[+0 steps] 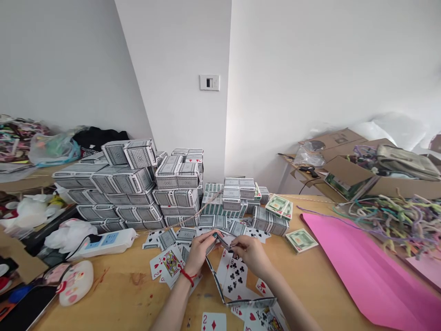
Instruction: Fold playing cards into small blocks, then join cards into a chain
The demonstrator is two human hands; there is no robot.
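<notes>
My left hand [202, 252], with a red string bracelet [188, 277] at the wrist, pinches one end of a narrow folded playing card [224, 240]. My right hand [251, 253] grips its other end, fingers closed. Below the hands, a thin strip of folded cards [216, 282] stands on edge and bends along the table; whether it joins the held piece is hidden by the fingers. Loose playing cards lie around and under it, among them an eight of clubs [235, 279], a jack [171, 263], a two of diamonds [213, 322] and a king [267, 317].
Tall stacks of card-covered blocks [120, 181] stand behind to the left, lower ones [239, 188] at centre. Green card boxes [301, 240] lie right of the hands. A pink sheet [361, 271], tangled yarn [396, 220] and a cardboard box [396, 184] fill the right; a power strip [108, 243] lies left.
</notes>
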